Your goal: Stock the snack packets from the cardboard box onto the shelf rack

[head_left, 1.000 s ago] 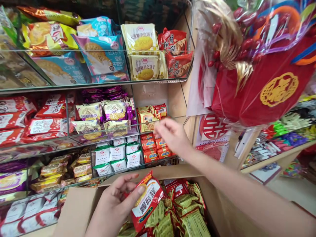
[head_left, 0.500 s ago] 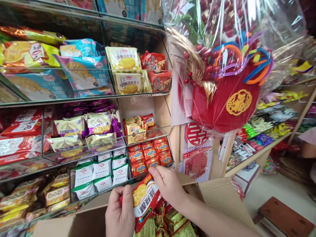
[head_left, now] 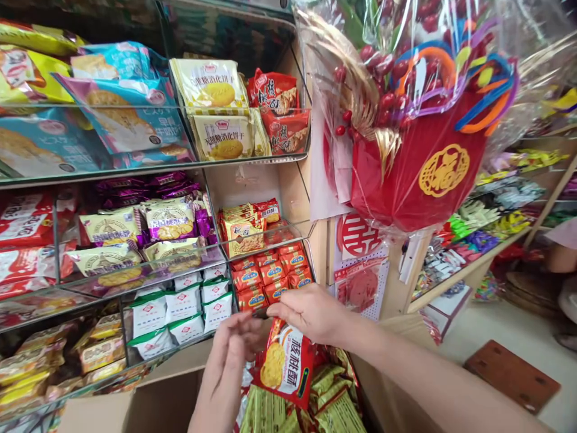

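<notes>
My right hand pinches a red walnut-cookie packet by its top edge. The packet hangs tilted over an open cardboard box, its printed front facing me. Just left of it is my left hand, open with its fingers stretched toward the packet; whether a fingertip touches it I cannot tell. Below, inside the box, lie several yellow-green and red packets. Beyond my hands, a shelf bin holds small red packets, with golden cookie packets in the compartment above.
White packets with green edges fill a bin at left. Clear shelf fronts separate the snack tiers. A wrapped red flower pot juts out at upper right. On the floor at right stands a brown stool.
My left hand has let go of the packet and its fingers have opened. The packet, now in my right hand alone, has shifted slightly right. The view has moved a little.
</notes>
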A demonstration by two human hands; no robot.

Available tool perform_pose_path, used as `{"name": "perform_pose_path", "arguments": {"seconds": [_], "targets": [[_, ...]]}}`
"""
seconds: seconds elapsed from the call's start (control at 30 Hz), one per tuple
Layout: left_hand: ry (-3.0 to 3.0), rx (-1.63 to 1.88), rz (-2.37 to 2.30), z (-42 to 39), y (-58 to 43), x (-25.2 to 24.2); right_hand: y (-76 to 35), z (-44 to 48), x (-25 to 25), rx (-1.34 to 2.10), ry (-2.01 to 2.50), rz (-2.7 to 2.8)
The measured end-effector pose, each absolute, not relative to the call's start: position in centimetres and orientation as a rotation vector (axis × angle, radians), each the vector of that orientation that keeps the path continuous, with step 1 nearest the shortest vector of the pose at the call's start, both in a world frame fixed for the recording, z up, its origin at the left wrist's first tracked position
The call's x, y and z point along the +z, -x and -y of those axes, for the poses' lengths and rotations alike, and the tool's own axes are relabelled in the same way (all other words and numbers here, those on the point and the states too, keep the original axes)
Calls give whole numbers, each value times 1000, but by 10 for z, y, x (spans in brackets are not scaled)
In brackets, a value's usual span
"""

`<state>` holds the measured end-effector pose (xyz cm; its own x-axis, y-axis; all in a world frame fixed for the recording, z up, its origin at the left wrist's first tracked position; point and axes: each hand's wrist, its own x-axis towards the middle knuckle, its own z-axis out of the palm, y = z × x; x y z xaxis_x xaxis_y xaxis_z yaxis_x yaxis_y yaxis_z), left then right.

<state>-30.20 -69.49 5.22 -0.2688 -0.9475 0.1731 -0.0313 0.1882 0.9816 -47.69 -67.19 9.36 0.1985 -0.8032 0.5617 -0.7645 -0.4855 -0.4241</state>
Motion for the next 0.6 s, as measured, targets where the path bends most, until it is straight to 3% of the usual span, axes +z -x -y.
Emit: {"name": "perform_pose_path", "arguments": {"seconds": [0.13, 0.23, 0.33, 0.47, 0.6], "targets": [[-828, -1425, 1776, 685, 312, 62, 474, 674, 97, -1050, 2441, -1313], [-888, -1580, 1594, 677, 322, 61, 472, 674, 89, -1409, 1863, -1335], [-956, -1456, 1330, 676, 325, 52, 473, 668, 74, -1625, 1341, -1252], [-913, -1336, 1226, 680, 320, 50, 470, 649, 56, -1322, 1364, -1015], [-938, -1271, 1474, 680, 310, 62, 467, 633, 55, -1055, 1629, -1286]]}}
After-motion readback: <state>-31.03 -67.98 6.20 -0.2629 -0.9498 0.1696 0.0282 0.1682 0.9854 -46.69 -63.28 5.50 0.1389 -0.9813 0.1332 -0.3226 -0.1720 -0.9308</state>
